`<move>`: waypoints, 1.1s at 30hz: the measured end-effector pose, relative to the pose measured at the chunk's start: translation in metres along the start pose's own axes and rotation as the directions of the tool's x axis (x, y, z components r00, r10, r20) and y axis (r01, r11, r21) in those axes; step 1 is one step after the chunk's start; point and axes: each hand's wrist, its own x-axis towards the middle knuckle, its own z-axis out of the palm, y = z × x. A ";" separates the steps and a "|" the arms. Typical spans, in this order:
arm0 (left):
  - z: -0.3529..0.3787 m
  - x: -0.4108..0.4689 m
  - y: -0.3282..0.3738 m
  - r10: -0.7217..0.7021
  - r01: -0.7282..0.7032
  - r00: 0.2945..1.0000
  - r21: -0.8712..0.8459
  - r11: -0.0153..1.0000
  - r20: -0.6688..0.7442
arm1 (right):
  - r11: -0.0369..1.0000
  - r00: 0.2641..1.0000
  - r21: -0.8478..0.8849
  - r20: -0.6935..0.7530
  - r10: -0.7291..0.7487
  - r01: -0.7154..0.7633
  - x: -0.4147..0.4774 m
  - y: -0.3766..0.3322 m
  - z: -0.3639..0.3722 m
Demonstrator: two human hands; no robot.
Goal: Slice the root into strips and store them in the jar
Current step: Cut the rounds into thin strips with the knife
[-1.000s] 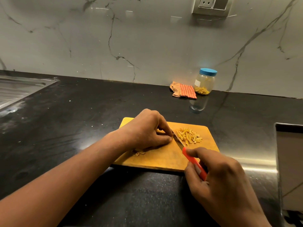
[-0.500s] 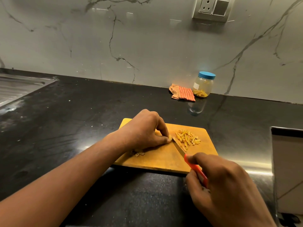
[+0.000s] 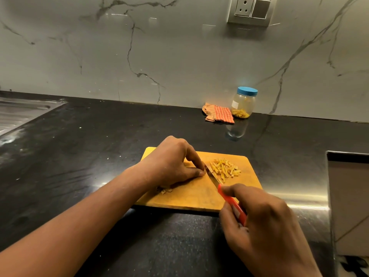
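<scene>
The right grip [image 3: 265,222] is clenched around the orange handle [image 3: 232,204] of a knife, forefinger laid along its top. The blade [image 3: 213,174] runs away toward 11 o'clock, its edge down on the cutting board [image 3: 189,196]. Against the blade's left face sits the left grip [image 3: 171,162], fingers curled, thumb and fingertips pinching down on the root, which is almost entirely hidden beneath them. Just across the blade, at 2 o'clock from the left grip, a loose pile of yellow strips [image 3: 225,168] lies on the board, close to the steel. At 6 o'clock from the left grip, beneath the wrist, a few brownish scraps [image 3: 163,190] rest on the wood. The board lies flat on the black speckled table [image 3: 99,156], its near edge just ahead of the right grip. Well apart, at 1 o'clock from the board and against the marble wall, stands a clear jar [image 3: 243,102], upright, its blue lid [image 3: 247,91] on and some yellow strips in the bottom. Touching or just beside the jar at its 9 o'clock lies a crumpled orange checked cloth [image 3: 219,114]. At 10 o'clock, far along the table, is the steel drainboard [image 3: 20,112] of a sink. High on the wall at 12 o'clock is a socket plate [image 3: 244,9].
</scene>
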 end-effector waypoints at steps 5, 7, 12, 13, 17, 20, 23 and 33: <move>0.000 0.000 0.001 0.007 -0.008 1.000 0.036 0.999 0.008 | 1.000 1.000 0.016 0.015 -0.023 0.023 0.003 0.001 0.001; 0.000 0.000 0.001 0.008 -0.008 1.000 0.041 0.999 0.005 | 0.999 0.999 0.029 0.033 -0.025 0.024 0.005 0.002 0.000; -0.001 0.001 -0.001 0.002 -0.002 1.000 0.038 0.999 0.005 | 0.998 0.998 0.022 0.038 -0.058 0.057 0.014 0.002 0.003; -0.001 0.002 -0.001 0.001 -0.002 1.000 0.036 0.999 0.004 | 0.998 0.997 0.017 0.038 -0.060 0.059 0.016 0.002 0.005; 0.000 0.002 -0.003 -0.004 0.004 1.000 0.026 1.000 -0.004 | 0.996 0.994 -0.031 0.078 -0.081 0.084 0.020 0.000 0.009; 0.001 0.002 -0.004 -0.017 0.017 1.000 0.023 1.000 -0.003 | 0.996 0.992 -0.046 0.106 -0.072 0.077 0.013 0.000 0.004; 0.000 0.003 -0.005 -0.033 0.033 0.999 0.012 0.999 0.002 | 0.997 0.993 -0.039 0.092 -0.069 0.073 0.002 0.003 -0.002; 0.000 0.002 -0.004 -0.047 0.047 0.999 -0.033 0.998 0.019 | 0.997 0.998 0.051 0.029 -0.051 0.050 -0.007 0.001 -0.016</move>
